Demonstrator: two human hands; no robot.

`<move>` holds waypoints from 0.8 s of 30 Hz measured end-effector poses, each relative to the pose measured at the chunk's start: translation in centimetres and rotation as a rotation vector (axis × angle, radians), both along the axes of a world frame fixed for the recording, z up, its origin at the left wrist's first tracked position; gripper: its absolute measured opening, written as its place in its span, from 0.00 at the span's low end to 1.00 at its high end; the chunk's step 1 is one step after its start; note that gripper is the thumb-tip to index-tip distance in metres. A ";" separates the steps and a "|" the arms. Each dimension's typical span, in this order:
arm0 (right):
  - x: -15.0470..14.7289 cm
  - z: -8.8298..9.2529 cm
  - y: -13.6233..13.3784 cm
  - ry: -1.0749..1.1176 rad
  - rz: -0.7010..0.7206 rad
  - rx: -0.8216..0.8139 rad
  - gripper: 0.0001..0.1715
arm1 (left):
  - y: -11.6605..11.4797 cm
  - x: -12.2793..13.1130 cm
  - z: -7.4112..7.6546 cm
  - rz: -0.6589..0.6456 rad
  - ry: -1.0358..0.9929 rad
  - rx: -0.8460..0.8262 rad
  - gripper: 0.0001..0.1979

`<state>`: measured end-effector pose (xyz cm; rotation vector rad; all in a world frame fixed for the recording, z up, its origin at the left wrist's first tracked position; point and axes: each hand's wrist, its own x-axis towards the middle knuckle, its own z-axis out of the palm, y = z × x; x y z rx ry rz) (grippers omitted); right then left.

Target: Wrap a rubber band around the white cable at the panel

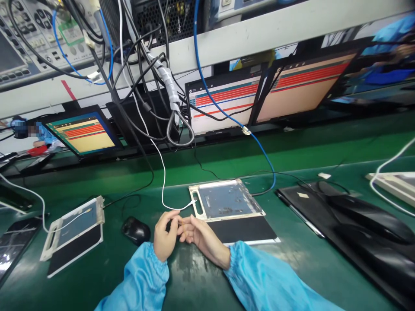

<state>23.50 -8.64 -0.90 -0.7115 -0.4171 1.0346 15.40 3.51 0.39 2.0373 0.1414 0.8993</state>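
Note:
My left hand (165, 235) and my right hand (207, 239) meet at the fingertips above the green bench. On the left hand, the fingers are loosely curved, with a gap between thumb and forefinger. The right hand has its palm turned partly inward and its fingers half bent and apart. I see nothing held in either. Just beyond the right hand lies a white-framed fixture (195, 216) with a blue-grey panel, and a black pad (243, 230) along its near side. The plug of a white cable (164, 181) rests at the frame's left slot. Left of my hands sits a black mouse (136, 230).
A similar fixture (73, 233) with a cable plug lies at the left. Black folders or cases (350, 224) lie at the right. Bundled cables (168, 86) and a blue cable (227, 114) hang from the shelf (275, 30). Monitors (223, 103) stand behind; other people are in the background.

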 end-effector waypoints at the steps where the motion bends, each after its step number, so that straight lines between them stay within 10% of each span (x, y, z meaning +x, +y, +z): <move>1: 0.0 -0.1 0.0 0.015 0.013 -0.002 0.32 | -0.1 0.0 -0.1 -0.006 0.003 -0.018 0.08; 24: 0.1 -0.5 0.2 0.122 0.004 0.072 0.25 | 0.5 1.0 -0.7 -0.143 0.206 -0.225 0.24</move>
